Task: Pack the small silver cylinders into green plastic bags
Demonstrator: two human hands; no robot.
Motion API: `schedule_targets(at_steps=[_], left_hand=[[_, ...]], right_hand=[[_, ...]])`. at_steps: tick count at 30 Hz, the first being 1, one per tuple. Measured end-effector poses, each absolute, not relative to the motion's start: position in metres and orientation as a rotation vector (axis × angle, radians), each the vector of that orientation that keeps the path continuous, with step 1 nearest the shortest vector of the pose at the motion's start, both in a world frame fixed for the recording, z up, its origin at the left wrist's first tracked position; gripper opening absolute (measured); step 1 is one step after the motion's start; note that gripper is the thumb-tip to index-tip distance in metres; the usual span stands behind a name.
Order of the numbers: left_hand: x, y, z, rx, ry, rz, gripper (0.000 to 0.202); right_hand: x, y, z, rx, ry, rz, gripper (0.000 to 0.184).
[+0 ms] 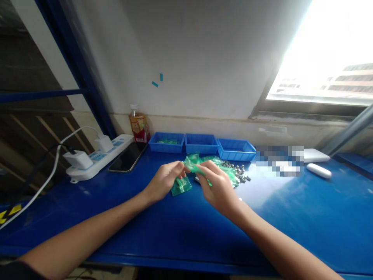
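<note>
Between my two hands is a green plastic bag, thin and see-through. My left hand pinches its left side with thumb and fingers. On its right side, the fingers of my right hand are closed on the same bag. Another green bag lies on the table just below my left hand. Beyond my right hand is a pile of green bags, partly covered by that hand. Small metal parts are scattered beside the pile; their exact kind is too small to make out.
Three blue trays stand along the wall: a left tray holding green bags, a middle tray and a right tray. A phone, a power strip and a drink bottle are at left. A white case lies at right.
</note>
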State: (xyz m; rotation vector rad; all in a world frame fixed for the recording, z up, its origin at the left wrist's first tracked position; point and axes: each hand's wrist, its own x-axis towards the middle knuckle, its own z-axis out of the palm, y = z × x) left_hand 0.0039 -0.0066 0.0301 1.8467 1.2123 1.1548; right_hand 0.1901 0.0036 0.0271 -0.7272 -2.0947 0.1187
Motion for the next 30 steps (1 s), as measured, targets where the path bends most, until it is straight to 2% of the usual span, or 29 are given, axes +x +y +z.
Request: schedule_targets(at_steps=[2,8,10,12,14,17,19,21,23,26,28,30], left_hand=[[0.005,-0.003,0.03,1.565,1.187,1.182,0.055],[0.009,0.0,0.029,1.409,1.141,1.117,0.029],[0.009,0.0,0.026,1.455,1.168,1.183,0.028],[0.008,0.0,0.024,1.553,1.248,1.287,0.027],[0.005,-0.001,0.023,1.72,1.32,1.406,0.021],[0.0,-0.004,0.027,2.081,1.255,1.503,0.006],[-0.001,-0.009,0.029,2.285,1.144,1.464,0.008],[-0.001,-0.013,0.031,2.401,1.065,1.402,0.013],[0.001,-0.016,0.031,2.455,1.063,1.37,0.014],[0.004,-0.017,0.033,2.407,1.209,1.302,0.014],[0.004,-0.015,0.034,2.208,1.25,1.228,0.024],[0.005,-0.012,0.035,1.877,1.219,1.175,0.043]], right_hand=[[0.191,0.004,0.024,-0.707,-2.139,0.053,0.035],[0.191,0.003,0.017,-0.802,-2.228,0.085,0.055],[0.19,0.002,0.019,-0.833,-2.159,0.147,0.051],[0.189,0.002,0.023,-0.871,-2.052,0.23,0.036],[0.188,0.003,0.029,-0.918,-1.976,0.409,0.022],[0.185,0.005,0.036,-0.977,-1.866,0.901,0.042],[0.184,0.005,0.038,-0.947,-1.738,1.195,0.05],[0.182,0.004,0.038,-0.894,-1.649,1.316,0.049],[0.183,0.002,0.037,-0.888,-1.664,1.259,0.042],[0.186,0.002,0.035,-0.925,-1.786,0.895,0.032],[0.19,0.004,0.032,-0.885,-1.881,0.603,0.024],[0.192,0.006,0.028,-0.811,-1.967,0.384,0.025]])
